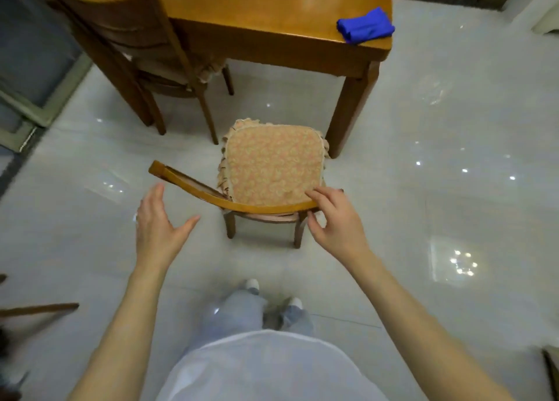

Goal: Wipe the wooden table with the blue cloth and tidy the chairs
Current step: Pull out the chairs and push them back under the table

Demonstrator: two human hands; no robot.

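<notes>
The wooden table [272, 10] fills the top of the view, with the folded blue cloth [365, 26] lying on its near right corner. In front of me a wooden chair [211, 193] with a floral cushion [273, 166] stands clear of the table, its curved backrest nearest me. My right hand [334, 219] curls around the right end of the backrest, fingers over its top and thumb below; whether it grips is unclear. Open, with fingers spread, my left hand [157, 223] hovers just left of and below the backrest, apart from it. A second chair [142, 46] is tucked under the table at the left.
Glossy white floor tiles [438, 173] surround the chair. The table's right leg [351, 113] stands just beside the cushion's far right corner. A grey frame [39, 92] lies at the left edge. Dark wooden pieces [39, 308] show at the lower left. My legs and shoes [272, 294] are below.
</notes>
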